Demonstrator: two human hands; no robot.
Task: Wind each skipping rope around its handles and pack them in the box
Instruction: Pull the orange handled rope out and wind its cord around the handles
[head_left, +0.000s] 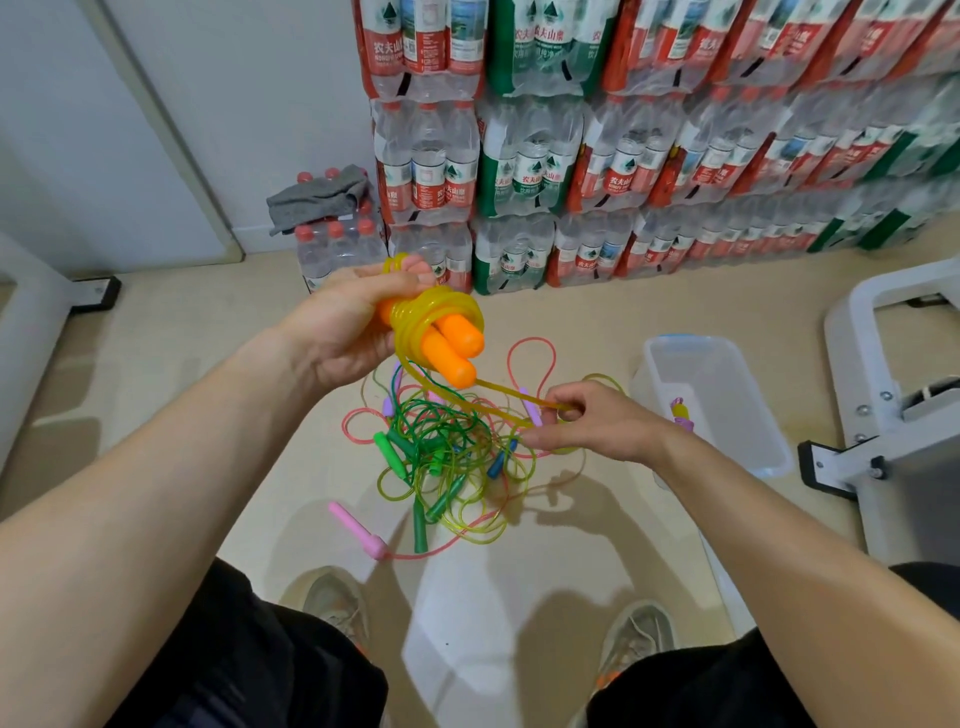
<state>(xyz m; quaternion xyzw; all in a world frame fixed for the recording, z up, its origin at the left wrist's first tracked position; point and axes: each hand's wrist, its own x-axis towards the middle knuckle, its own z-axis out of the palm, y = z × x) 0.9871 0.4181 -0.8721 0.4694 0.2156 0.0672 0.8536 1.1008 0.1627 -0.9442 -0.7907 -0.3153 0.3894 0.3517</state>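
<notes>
Holding, left hand: seen from the head camera, the left hand (343, 332) is raised above the floor, fingers curled round two smooth orange plastic handles (452, 348) laid side by side.
Coil: several turns of translucent yellow rope (415, 317) wrap both handles close to the hand (a small loop of it pokes up above the fingers).
Right hand: the right hand (597, 426) sits lower and to the right, thumb and fingers pinching the free strand of the same yellow rope, which runs taut down from the coil.
Pile: a tangled heap of thin plastic skipping ropes (447, 457) lies on the beige floor (571, 322) below both hands, with green, yellow and pink-red cords mixed together; a pink cylindrical handle (358, 530) lies at the heap's near left.
Box: a clear rectangular plastic box (748, 415) stands on the floor just right of the right hand; one wound bundle in yellow and purple (681, 413) rests inside.
Surroundings: shrink-wrapped packs of water bottles (623, 156) are stacked against the wall, a grey cloth (319, 197) lies on a low pack, and a white metal frame (893, 364) stands at the right.
</notes>
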